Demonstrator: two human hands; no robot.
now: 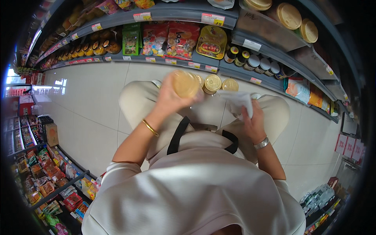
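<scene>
My left hand (169, 96) is closed around a tub with a round gold lid (185, 84), raised between my knees and a little blurred. More gold-lidded tubs (212, 82) stand on the floor just beyond it, in front of the shelf. In my right hand (255, 124) is a folded white cloth (243, 102), pinched between thumb and fingers. It is smeared by motion, so its exact material is unclear. Cloth and tub are apart from each other.
The lower shelf (172, 61) ahead carries candy bags (182, 41), dark-lidded jars (242, 58) and jars of preserved food (99, 47). Similar gold-lidded tubs (289, 16) sit on the upper right shelf. Snack racks (51, 172) stand behind left, above pale floor tiles (92, 84).
</scene>
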